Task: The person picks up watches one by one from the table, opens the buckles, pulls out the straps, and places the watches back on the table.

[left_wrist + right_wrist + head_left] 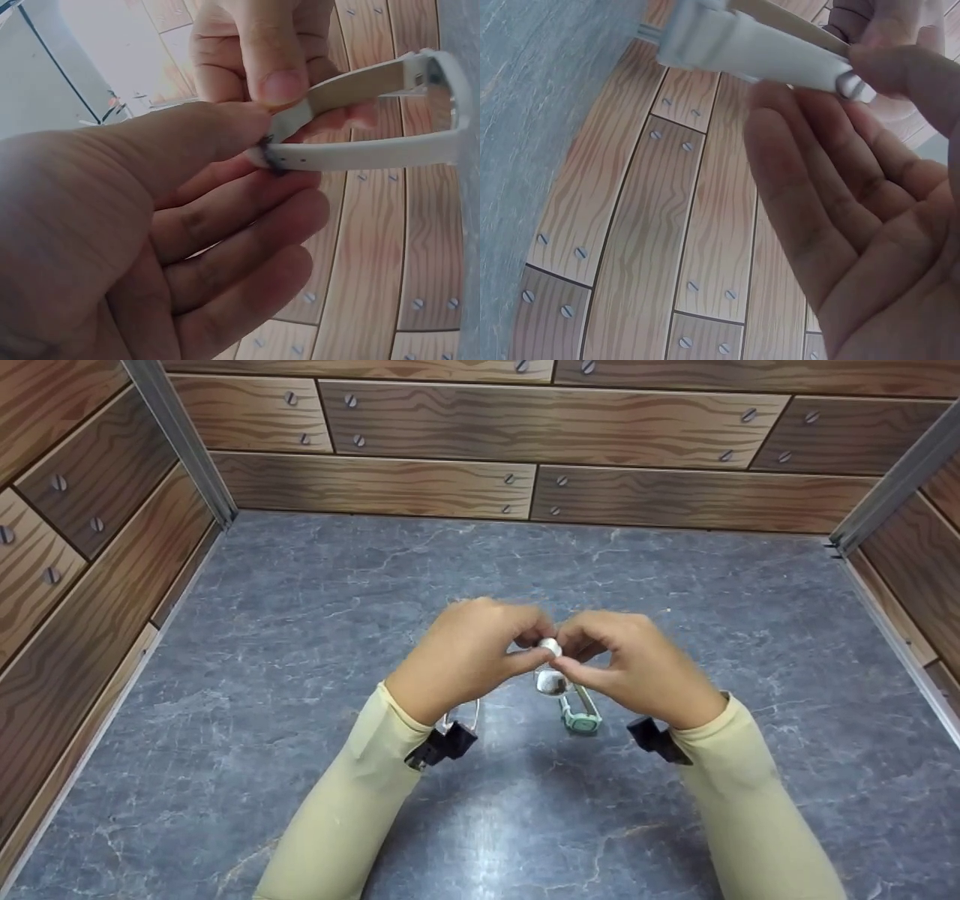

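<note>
White watch (552,682), strap (367,155) pinched in the grip of left hand (472,649) and right hand (641,667); at its five o'clock, a green watch (583,724) on the surface (300,607).

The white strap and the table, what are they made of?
The strap: maybe leather or imitation leather, smooth, since its outside is plain white and its inner face tan. The table: it looks like polished stone, with pale veins and a bright glare, but could be a printed sheet.

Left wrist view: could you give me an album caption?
A left hand and a right hand pinch a white-strapped wristwatch by its strap, before brown wood-patterned panels.
</note>
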`<state>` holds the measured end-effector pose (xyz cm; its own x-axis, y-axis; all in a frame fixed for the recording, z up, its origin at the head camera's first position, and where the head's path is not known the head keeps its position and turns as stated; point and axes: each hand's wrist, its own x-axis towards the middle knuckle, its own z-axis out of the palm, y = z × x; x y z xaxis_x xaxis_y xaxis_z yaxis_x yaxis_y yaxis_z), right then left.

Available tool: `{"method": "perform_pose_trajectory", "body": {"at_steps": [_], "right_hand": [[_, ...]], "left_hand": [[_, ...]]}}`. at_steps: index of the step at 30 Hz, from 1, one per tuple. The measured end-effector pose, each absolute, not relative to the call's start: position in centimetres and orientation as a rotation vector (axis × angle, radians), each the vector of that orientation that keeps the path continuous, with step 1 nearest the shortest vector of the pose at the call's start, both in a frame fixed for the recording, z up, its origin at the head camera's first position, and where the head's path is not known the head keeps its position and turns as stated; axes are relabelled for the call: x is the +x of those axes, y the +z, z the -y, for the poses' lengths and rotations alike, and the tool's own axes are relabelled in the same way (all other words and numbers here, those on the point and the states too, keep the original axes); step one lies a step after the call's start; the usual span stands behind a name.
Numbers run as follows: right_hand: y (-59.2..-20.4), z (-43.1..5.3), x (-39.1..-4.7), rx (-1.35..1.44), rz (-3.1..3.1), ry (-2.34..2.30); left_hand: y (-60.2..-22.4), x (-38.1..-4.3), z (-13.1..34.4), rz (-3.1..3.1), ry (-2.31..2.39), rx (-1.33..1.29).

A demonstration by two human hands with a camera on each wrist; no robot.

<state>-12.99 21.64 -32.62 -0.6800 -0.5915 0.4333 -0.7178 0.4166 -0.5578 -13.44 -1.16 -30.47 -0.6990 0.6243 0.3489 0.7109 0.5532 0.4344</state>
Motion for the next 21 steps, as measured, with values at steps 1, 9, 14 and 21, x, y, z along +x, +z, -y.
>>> {"method": "perform_pose_trajectory", "body": {"at_steps": [1, 9, 14, 21], "right_hand": [[-32.66, -21.65, -13.02, 1.175, 2.506, 1.099], [-32.87, -21.63, -13.11, 1.194, 2.569, 1.016], [-32.83, -21.55, -13.04, 1.206, 2.616, 0.995], [-32.99, -21.51, -13.01, 1.197, 2.692, 0.909]], "left_hand": [[-30.46, -13.43, 1.18, 2.642, -0.825, -1.143], [-30.54, -13.39, 1.08, 2.695, -0.698, -1.151], [-30.66, -13.33, 1.04, 2.703, -0.665, -1.144], [-31.00, -13.53, 0.85, 2.755, -0.673, -1.168]]}}
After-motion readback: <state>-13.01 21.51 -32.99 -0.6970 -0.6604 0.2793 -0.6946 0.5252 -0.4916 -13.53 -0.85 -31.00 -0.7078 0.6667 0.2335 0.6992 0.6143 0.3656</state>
